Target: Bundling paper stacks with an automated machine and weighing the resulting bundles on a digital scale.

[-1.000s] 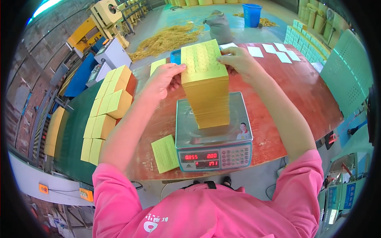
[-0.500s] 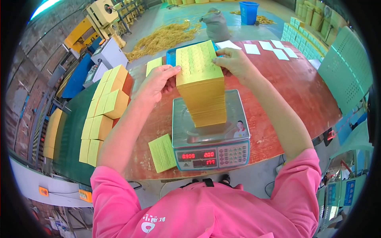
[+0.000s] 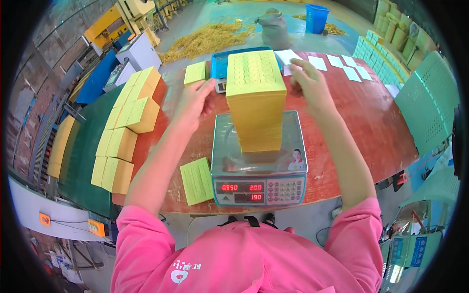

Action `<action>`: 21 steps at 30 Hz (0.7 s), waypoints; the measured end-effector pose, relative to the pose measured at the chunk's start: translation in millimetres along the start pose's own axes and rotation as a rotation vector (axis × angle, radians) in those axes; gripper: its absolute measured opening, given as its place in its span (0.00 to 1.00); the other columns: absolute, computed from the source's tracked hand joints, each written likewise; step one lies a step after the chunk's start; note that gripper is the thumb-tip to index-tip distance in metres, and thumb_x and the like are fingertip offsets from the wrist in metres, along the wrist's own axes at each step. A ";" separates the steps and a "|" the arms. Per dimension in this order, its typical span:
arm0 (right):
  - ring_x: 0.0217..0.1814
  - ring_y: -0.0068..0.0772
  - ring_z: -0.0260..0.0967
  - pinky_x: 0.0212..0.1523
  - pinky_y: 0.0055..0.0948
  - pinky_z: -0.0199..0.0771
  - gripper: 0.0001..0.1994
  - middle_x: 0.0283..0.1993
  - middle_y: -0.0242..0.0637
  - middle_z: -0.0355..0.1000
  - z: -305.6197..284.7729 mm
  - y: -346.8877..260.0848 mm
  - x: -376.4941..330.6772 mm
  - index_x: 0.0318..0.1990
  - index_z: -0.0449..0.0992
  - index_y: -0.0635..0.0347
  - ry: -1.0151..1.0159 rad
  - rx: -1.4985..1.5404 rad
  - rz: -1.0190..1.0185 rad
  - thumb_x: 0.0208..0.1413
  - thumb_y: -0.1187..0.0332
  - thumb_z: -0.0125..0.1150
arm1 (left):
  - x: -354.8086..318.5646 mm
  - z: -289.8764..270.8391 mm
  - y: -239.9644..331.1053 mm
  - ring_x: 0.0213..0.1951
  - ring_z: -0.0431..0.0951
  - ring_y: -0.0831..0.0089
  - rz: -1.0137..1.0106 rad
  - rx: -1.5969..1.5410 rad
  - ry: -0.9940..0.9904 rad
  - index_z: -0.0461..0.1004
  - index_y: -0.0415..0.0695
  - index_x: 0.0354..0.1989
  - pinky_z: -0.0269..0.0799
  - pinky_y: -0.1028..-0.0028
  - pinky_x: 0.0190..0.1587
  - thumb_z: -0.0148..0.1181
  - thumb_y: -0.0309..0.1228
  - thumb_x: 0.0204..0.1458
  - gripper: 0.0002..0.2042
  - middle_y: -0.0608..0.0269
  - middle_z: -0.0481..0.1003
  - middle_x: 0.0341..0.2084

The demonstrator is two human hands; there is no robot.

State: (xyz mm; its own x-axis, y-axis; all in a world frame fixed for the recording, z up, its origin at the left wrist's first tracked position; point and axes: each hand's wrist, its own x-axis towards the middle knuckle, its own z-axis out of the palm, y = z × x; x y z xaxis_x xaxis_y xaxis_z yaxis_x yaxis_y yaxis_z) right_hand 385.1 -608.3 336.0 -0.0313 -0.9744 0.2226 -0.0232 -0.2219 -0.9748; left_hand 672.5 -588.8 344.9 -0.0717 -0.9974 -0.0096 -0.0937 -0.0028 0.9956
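Observation:
A tall stack of yellow-green sheets [image 3: 256, 97] stands upright on the steel pan of a digital weighing scale [image 3: 258, 168] at the table's near edge. My left hand [image 3: 194, 100] hovers just left of the stack with fingers apart, not touching it. On the other side, my right hand [image 3: 309, 83] is also off the stack, fingers spread and empty. The scale's red display is lit.
A thin pad of the same sheets [image 3: 196, 179] lies left of the scale. Several yellow stacks [image 3: 128, 132] line the table's left side, another small one [image 3: 195, 73] sits at the back. White cards [image 3: 342, 66] lie far right. A blue tray [image 3: 220, 63] is behind the stack.
Both hands have let go of the top of the stack and moved outward to its sides. The stack stays on the scale.

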 end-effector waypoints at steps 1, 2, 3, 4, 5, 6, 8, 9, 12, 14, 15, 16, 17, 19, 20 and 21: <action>0.27 0.20 0.66 0.26 0.21 0.67 0.18 0.30 0.31 0.70 -7.8 9.3 -5.8 0.53 0.73 0.65 0.029 0.027 -0.042 0.59 0.64 0.59 | -7.6 -13.6 -14.9 0.16 0.65 0.83 0.031 -0.027 0.110 0.72 0.47 0.26 0.57 0.81 0.18 0.59 0.43 0.58 0.14 0.71 0.68 0.15; 0.27 0.19 0.66 0.26 0.21 0.66 0.17 0.30 0.30 0.70 -17.1 20.7 -12.0 0.53 0.73 0.64 0.057 0.053 -0.077 0.60 0.64 0.58 | -17.1 -28.2 -32.7 0.16 0.66 0.82 0.055 -0.052 0.222 0.72 0.46 0.27 0.58 0.81 0.18 0.58 0.42 0.59 0.14 0.70 0.69 0.15; 0.26 0.19 0.65 0.27 0.21 0.66 0.17 0.28 0.29 0.69 -33.1 34.7 -21.8 0.54 0.73 0.63 0.120 0.019 -0.048 0.61 0.64 0.57 | -26.3 -40.0 -51.1 0.17 0.66 0.82 0.041 -0.014 0.285 0.71 0.46 0.27 0.58 0.80 0.19 0.56 0.41 0.59 0.13 0.70 0.68 0.16; 0.26 0.19 0.65 0.28 0.22 0.65 0.17 0.27 0.27 0.68 -52.6 54.0 -32.7 0.55 0.73 0.62 0.189 -0.017 -0.010 0.62 0.64 0.56 | -34.0 -52.7 -74.2 0.18 0.66 0.81 0.018 0.028 0.340 0.70 0.46 0.28 0.58 0.79 0.21 0.55 0.40 0.60 0.12 0.70 0.67 0.17; 0.27 0.19 0.66 0.29 0.22 0.67 0.17 0.28 0.29 0.70 -70.1 72.3 -43.5 0.55 0.73 0.62 0.238 -0.066 0.064 0.61 0.65 0.56 | -48.5 -69.8 -100.8 0.19 0.67 0.80 0.013 0.102 0.439 0.71 0.44 0.30 0.61 0.79 0.22 0.54 0.39 0.60 0.12 0.69 0.69 0.19; 0.29 0.19 0.68 0.31 0.22 0.69 0.17 0.30 0.31 0.72 -86.7 92.9 -53.1 0.55 0.72 0.61 0.277 -0.117 0.144 0.61 0.66 0.57 | -67.7 -88.6 -131.1 0.21 0.69 0.80 -0.001 0.181 0.541 0.73 0.42 0.33 0.63 0.78 0.23 0.53 0.38 0.61 0.12 0.69 0.71 0.20; 0.35 0.24 0.70 0.38 0.27 0.71 0.17 0.36 0.34 0.74 -130.3 146.8 -73.8 0.56 0.72 0.60 0.305 -0.348 0.185 0.60 0.66 0.57 | -108.7 -120.4 -198.0 0.30 0.73 0.72 0.030 0.373 0.687 0.72 0.40 0.40 0.68 0.71 0.33 0.53 0.38 0.60 0.13 0.62 0.73 0.28; 0.42 0.29 0.73 0.45 0.31 0.73 0.18 0.41 0.38 0.75 -146.6 170.1 -90.4 0.56 0.72 0.59 0.339 -0.568 0.177 0.60 0.66 0.56 | -134.1 -129.9 -228.5 0.40 0.77 0.65 0.115 0.570 0.812 0.72 0.38 0.46 0.72 0.65 0.43 0.53 0.39 0.60 0.16 0.54 0.76 0.36; 0.60 0.39 0.67 0.59 0.40 0.65 0.18 0.56 0.42 0.71 -163.8 217.8 -135.8 0.57 0.71 0.58 0.253 -1.190 -0.061 0.59 0.67 0.55 | -193.5 -147.9 -292.4 0.55 0.70 0.54 -0.212 1.026 0.790 0.69 0.38 0.53 0.63 0.57 0.57 0.53 0.37 0.58 0.19 0.46 0.71 0.50; 0.64 0.42 0.62 0.62 0.42 0.61 0.18 0.60 0.42 0.68 -153.7 227.0 -154.7 0.57 0.71 0.57 0.174 -1.316 -0.075 0.60 0.68 0.54 | -211.6 -143.0 -309.6 0.58 0.66 0.49 -0.069 1.256 0.726 0.70 0.39 0.54 0.59 0.56 0.61 0.52 0.38 0.58 0.19 0.45 0.69 0.56; 0.68 0.45 0.58 0.65 0.43 0.58 0.18 0.64 0.42 0.65 -148.5 231.5 -161.5 0.58 0.70 0.57 0.133 -1.438 -0.105 0.60 0.68 0.53 | -208.0 -132.9 -304.2 0.59 0.66 0.51 -0.047 1.266 0.722 0.70 0.39 0.55 0.58 0.56 0.62 0.51 0.39 0.59 0.20 0.47 0.69 0.56; 0.68 0.45 0.58 0.65 0.43 0.58 0.18 0.64 0.42 0.65 -144.3 232.0 -164.1 0.58 0.70 0.57 0.108 -1.439 -0.100 0.60 0.68 0.53 | -207.8 -127.4 -299.8 0.60 0.65 0.52 -0.025 1.278 0.721 0.69 0.40 0.56 0.56 0.57 0.63 0.50 0.40 0.59 0.21 0.48 0.69 0.57; 0.68 0.44 0.58 0.65 0.43 0.57 0.18 0.64 0.41 0.65 -140.8 230.9 -163.2 0.58 0.70 0.56 0.129 -1.449 -0.102 0.60 0.69 0.52 | -206.9 -127.6 -300.4 0.61 0.64 0.54 -0.052 1.262 0.722 0.69 0.40 0.56 0.55 0.58 0.64 0.48 0.42 0.60 0.22 0.51 0.68 0.58; 0.68 0.43 0.58 0.66 0.42 0.57 0.18 0.64 0.39 0.66 -139.0 231.9 -163.9 0.58 0.70 0.56 0.150 -1.456 -0.109 0.60 0.70 0.51 | -212.9 -129.6 -303.5 0.61 0.65 0.54 -0.050 1.287 0.729 0.70 0.40 0.56 0.55 0.58 0.63 0.48 0.42 0.60 0.22 0.51 0.68 0.58; 0.68 0.43 0.58 0.66 0.43 0.57 0.18 0.64 0.39 0.66 -139.8 233.0 -166.9 0.58 0.70 0.56 0.141 -1.446 -0.104 0.59 0.70 0.51 | -215.4 -130.6 -303.9 0.60 0.65 0.55 -0.034 1.310 0.734 0.70 0.40 0.56 0.55 0.58 0.63 0.48 0.41 0.60 0.22 0.51 0.68 0.59; 0.68 0.43 0.58 0.65 0.43 0.57 0.18 0.64 0.40 0.66 -140.9 232.6 -169.3 0.58 0.70 0.57 0.135 -1.437 -0.099 0.59 0.70 0.52 | -217.5 -130.2 -304.2 0.60 0.65 0.55 -0.036 1.311 0.736 0.70 0.40 0.56 0.55 0.58 0.63 0.48 0.41 0.60 0.22 0.51 0.68 0.59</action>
State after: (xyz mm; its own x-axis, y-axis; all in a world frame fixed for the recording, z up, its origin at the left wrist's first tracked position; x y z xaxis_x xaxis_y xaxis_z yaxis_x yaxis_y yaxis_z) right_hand 244.3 -489.9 73.8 -0.0605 -0.9286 0.3662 -0.9931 0.0192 -0.1155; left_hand 846.0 -380.4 56.3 0.4136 -0.8120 0.4119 -0.9103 -0.3596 0.2052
